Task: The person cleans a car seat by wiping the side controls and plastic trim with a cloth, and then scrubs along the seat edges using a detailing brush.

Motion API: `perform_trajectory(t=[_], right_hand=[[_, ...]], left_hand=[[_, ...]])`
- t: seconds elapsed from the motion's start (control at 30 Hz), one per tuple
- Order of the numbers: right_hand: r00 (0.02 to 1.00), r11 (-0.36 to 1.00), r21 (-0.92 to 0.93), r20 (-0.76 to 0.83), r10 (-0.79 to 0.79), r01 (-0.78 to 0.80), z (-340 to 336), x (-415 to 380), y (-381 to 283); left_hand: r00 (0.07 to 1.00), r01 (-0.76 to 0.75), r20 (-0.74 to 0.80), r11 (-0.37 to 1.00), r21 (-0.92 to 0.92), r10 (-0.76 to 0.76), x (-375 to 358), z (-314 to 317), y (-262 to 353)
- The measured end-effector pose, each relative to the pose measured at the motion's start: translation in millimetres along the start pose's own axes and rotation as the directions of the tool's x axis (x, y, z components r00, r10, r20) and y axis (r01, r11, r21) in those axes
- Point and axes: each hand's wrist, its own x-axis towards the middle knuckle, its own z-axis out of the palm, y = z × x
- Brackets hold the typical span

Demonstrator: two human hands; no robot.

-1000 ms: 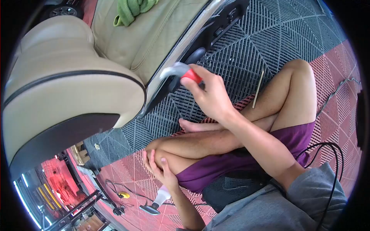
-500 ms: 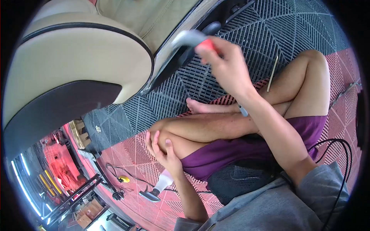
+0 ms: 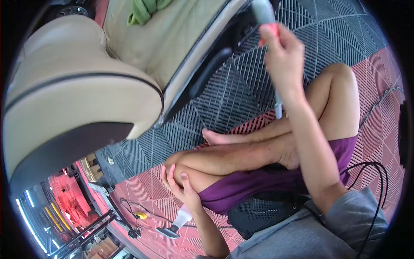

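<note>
My right hand [image 3: 288, 58] is raised beside the seat, with its fingers closed around a brush. The brush [image 3: 264, 13] has a blurred, pale grey head and a red part at my fingers. In line with it, a grey handle end [image 3: 278, 108] shows below the hand. The head overlaps the far edge of the beige seat [image 3: 168, 47] in this view. My left hand [image 3: 183, 190] rests on my bent knee, fingers spread and holding nothing.
A green cloth [image 3: 144, 11] lies on the seat. Near my left forearm, a white bottle with a dark head [image 3: 183, 217] lies on the red floor tiles [image 3: 142, 181]. A cable [image 3: 388, 101] runs along the floor at right. Racks and boxes stand at lower left.
My right hand has moved up and right with the brush, whose head now points upward. The view has shifted, and the green cloth has come into sight. My left hand stays on the knee.
</note>
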Motion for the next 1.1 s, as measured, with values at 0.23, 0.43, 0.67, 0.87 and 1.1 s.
perform_trajectory(t=[0.23, 0.43, 0.67, 0.87, 1.1], right_hand=[[0.604, 0.991, -0.127, 0.786, 0.132, -0.051, 69.7, -129.1, 1.9], [0.987, 0.993, 0.102, 0.143, -0.078, 0.064, 13.0, -8.8, -34.1], [0.887, 1.0, 0.028, 0.46, -0.021, 0.009, 56.4, -90.2, -6.8], [0.991, 0.987, 0.097, -0.052, -0.124, 0.128, 4.1, 11.3, -16.7], [0.737, 0.998, -0.053, 0.673, 0.067, -0.042, 30.8, -77.4, 10.7]], left_hand=[[0.998, -0.019, 0.06, 0.999, 0.044, 0.016, 3.9, -1.9, -1.8], [0.999, 0.046, 0.002, 0.999, -0.012, -0.046, -6.1, -4.0, 7.1], [0.999, 0.042, 0.026, 0.999, 0.0, -0.042, 0.8, -0.4, 5.3], [0.999, 0.023, 0.028, 0.999, 0.031, -0.024, -4.9, -3.6, 4.5], [0.999, -0.02, 0.048, 0.999, 0.042, 0.018, 2.2, -1.9, 3.9]])
